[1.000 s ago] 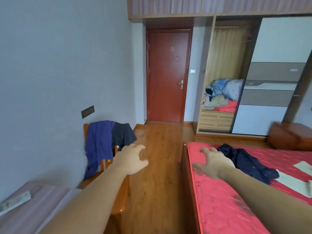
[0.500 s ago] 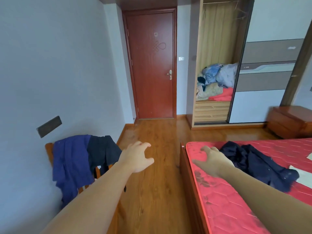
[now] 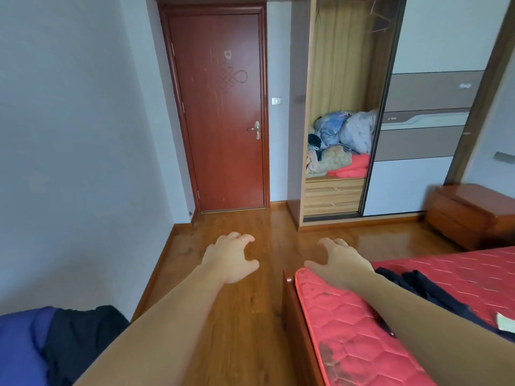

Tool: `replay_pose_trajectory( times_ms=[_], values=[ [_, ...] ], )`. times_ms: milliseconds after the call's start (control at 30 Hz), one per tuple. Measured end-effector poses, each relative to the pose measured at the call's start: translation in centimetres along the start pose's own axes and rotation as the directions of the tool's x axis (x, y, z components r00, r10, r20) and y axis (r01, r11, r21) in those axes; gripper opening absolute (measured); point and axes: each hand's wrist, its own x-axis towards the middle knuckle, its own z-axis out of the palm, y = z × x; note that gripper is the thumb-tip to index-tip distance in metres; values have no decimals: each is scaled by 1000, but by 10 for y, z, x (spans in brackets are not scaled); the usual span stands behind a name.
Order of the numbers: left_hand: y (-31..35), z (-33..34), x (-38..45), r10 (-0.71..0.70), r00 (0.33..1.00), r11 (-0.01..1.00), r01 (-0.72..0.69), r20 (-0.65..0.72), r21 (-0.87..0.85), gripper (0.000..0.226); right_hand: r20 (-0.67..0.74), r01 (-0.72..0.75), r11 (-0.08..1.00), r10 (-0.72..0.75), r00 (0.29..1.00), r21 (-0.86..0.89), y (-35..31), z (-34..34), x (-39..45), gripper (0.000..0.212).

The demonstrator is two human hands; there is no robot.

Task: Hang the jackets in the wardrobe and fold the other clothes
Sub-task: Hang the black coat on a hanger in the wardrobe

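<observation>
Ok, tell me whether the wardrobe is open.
Open: the wardrobe shows its inside, with bedding piled above the drawers.

You have a single wide-angle view, worn on your head, looking forward and down across the room. It faces the red door (image 3: 223, 112) and the open wardrobe (image 3: 342, 112) on the far wall, both well away from you. Your left hand (image 3: 231, 257) and right hand (image 3: 341, 261) reach out close below the lens. The bed (image 3: 362, 330) sits near at lower right. Straight edges bow toward the frame's borders.
</observation>
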Motion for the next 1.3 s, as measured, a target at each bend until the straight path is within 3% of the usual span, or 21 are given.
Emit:
replay_pose_trajectory(
  times_ms=[433,600,733,1033,1167,1300],
  values=[
    [-95,-8,359,164,981,986,-164,99,-12,60,-51,-218,973,215,975,-74,-42,11,312,73],
    [-77,3,485,305,946,952,-305,107,-16,59,-86,-327,945,324,942,-20,-18,18,422,76],
    [-61,17,590,424,896,893,-438,131,106,61,-99,-350,935,354,930,57,11,27,530,74],
    [-45,6,833,455,872,867,-481,182,134,60,-95,-388,916,398,913,105,46,13,762,72],
    [-16,17,926,530,821,825,-557,213,96,63,-163,-440,887,460,873,143,73,-5,823,71],
    [40,50,1011,653,710,720,-690,263,73,66,-177,-564,811,585,792,154,125,-8,858,76]
  ],
)
